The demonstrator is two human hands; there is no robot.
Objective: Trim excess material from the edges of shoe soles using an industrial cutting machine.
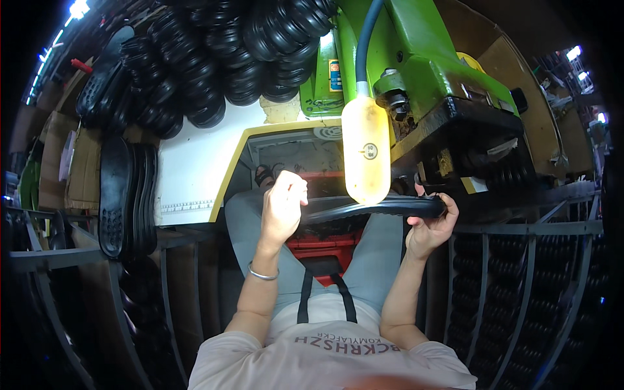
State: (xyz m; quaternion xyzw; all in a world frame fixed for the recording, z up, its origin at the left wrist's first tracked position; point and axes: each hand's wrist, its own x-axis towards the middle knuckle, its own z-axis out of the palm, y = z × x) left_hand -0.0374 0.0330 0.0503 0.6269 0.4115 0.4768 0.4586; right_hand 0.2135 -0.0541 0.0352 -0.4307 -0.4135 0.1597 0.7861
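Note:
A black shoe sole (396,207) is held edge-on above my lap, in front of the green machine. My right hand (431,224) grips its right end, with thumb and fingers on either side. My left hand (284,203) is raised beside the sole's left end, its fingers curled closed. Whatever those fingers hold is hidden, and I cannot tell whether they touch the sole. A glowing yellow oblong housing (366,172) with a small round mark hangs on a blue-grey tube and overlaps the view just above the sole.
The green machine (426,55) stands ahead to the right. A white tabletop (188,172) with a yellow-edged cutout lies to the left. Black soles (130,195) are stacked on its left, and more heaps (221,58) lie behind. Metal racks (520,229) flank both sides.

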